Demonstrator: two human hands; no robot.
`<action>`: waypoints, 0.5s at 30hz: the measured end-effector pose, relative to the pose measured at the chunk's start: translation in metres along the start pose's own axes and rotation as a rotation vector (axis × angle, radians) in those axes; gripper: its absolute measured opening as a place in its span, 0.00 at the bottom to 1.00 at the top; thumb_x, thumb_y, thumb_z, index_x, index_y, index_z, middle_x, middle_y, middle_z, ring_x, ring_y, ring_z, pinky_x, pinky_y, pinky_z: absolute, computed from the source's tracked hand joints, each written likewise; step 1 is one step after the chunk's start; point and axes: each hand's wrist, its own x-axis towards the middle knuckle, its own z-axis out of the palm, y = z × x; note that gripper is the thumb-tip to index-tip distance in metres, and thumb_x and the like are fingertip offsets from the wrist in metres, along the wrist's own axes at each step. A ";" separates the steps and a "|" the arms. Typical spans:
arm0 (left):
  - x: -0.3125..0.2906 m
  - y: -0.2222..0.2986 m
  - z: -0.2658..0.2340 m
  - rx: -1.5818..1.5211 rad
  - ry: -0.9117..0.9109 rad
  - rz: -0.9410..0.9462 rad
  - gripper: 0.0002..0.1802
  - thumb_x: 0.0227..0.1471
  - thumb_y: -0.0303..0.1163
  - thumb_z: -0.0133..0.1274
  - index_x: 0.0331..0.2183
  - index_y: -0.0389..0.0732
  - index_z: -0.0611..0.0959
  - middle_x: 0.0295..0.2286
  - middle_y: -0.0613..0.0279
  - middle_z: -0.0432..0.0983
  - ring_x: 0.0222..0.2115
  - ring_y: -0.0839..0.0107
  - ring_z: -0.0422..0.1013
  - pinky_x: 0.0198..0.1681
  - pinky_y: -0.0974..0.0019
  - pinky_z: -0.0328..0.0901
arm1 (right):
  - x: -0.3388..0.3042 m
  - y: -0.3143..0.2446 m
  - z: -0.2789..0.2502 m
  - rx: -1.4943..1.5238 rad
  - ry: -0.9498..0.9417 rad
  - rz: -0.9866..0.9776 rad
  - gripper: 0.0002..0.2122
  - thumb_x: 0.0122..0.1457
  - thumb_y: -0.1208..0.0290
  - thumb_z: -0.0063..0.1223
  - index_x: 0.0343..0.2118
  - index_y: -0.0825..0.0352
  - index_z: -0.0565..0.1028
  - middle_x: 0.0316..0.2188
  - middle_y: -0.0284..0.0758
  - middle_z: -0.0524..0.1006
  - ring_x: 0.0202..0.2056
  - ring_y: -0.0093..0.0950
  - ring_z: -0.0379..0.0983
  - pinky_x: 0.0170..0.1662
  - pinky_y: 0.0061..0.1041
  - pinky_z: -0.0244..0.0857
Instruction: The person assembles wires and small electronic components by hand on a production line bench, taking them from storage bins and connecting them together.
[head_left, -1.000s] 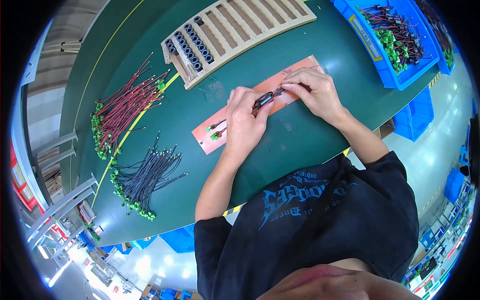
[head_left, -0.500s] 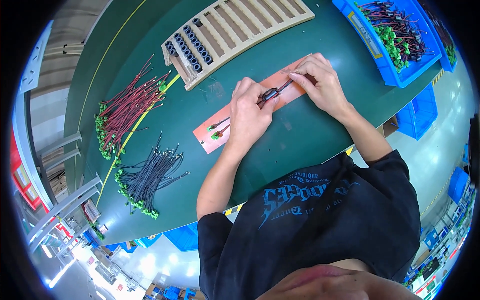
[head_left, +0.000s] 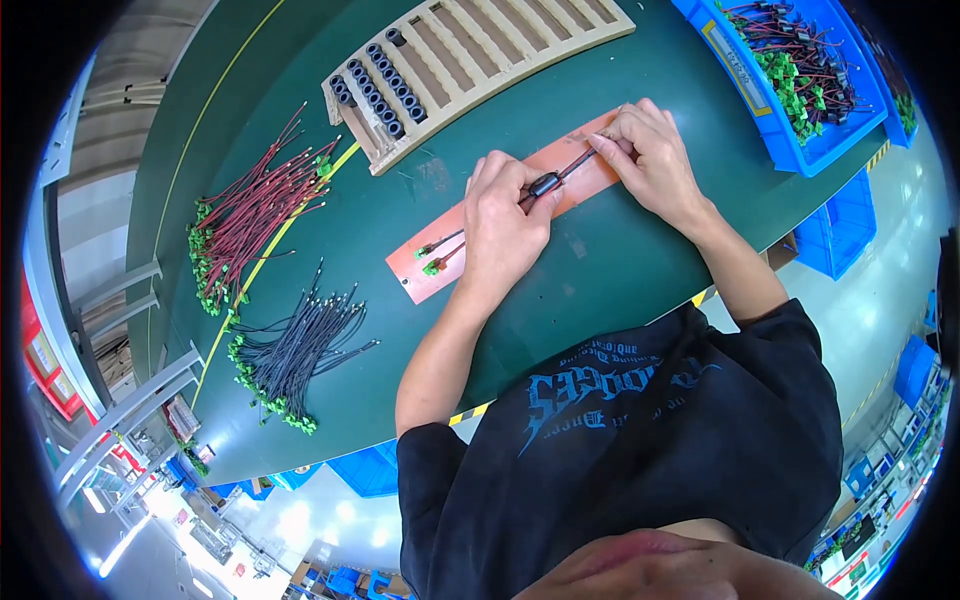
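Observation:
My left hand (head_left: 503, 215) is closed, thumb and fingers pinching a small black ferrite core (head_left: 546, 184) over an orange-brown board (head_left: 418, 286). A dark wire and a red wire pass through the core. Their green connectors (head_left: 434, 267) lie on the board's left end, below my left wrist. At the board's right part my right hand (head_left: 652, 165) pinches the wires' other ends; the tips are hidden by its fingers. The wires run fairly straight between the core and my right hand.
Bundles of red wires (head_left: 262, 215) and black wires (head_left: 310, 345) with green connectors lie left on the green table (head_left: 540, 330). A beige slotted rack (head_left: 470, 95) with several black cores stands at the back. Blue bins (head_left: 785, 160) at the right hold finished-looking wire assemblies.
My right hand has shifted slightly to the right and is still pinching the wires. The core has turned a little in my left fingers.

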 end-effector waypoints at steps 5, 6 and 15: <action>0.002 0.002 -0.002 0.025 -0.023 0.028 0.09 0.42 0.21 0.66 0.29 0.33 0.82 0.28 0.56 0.73 0.30 0.63 0.71 0.34 0.63 0.67 | -0.002 0.003 -0.001 0.012 0.016 0.031 0.09 0.58 0.71 0.61 0.24 0.65 0.73 0.20 0.29 0.69 0.28 0.29 0.64 0.36 0.30 0.56; 0.002 0.001 -0.002 0.016 -0.024 0.036 0.09 0.42 0.21 0.66 0.29 0.33 0.82 0.28 0.57 0.74 0.29 0.63 0.71 0.34 0.63 0.67 | -0.002 0.003 -0.002 0.010 0.016 0.032 0.09 0.58 0.71 0.61 0.24 0.65 0.73 0.20 0.29 0.69 0.28 0.29 0.64 0.36 0.30 0.56; -0.002 -0.004 -0.015 -0.163 -0.075 -0.014 0.09 0.44 0.20 0.64 0.28 0.33 0.79 0.29 0.57 0.71 0.31 0.62 0.68 0.32 0.63 0.66 | 0.002 -0.005 -0.001 0.008 -0.024 -0.054 0.09 0.57 0.69 0.62 0.25 0.65 0.73 0.24 0.31 0.75 0.33 0.31 0.70 0.43 0.32 0.59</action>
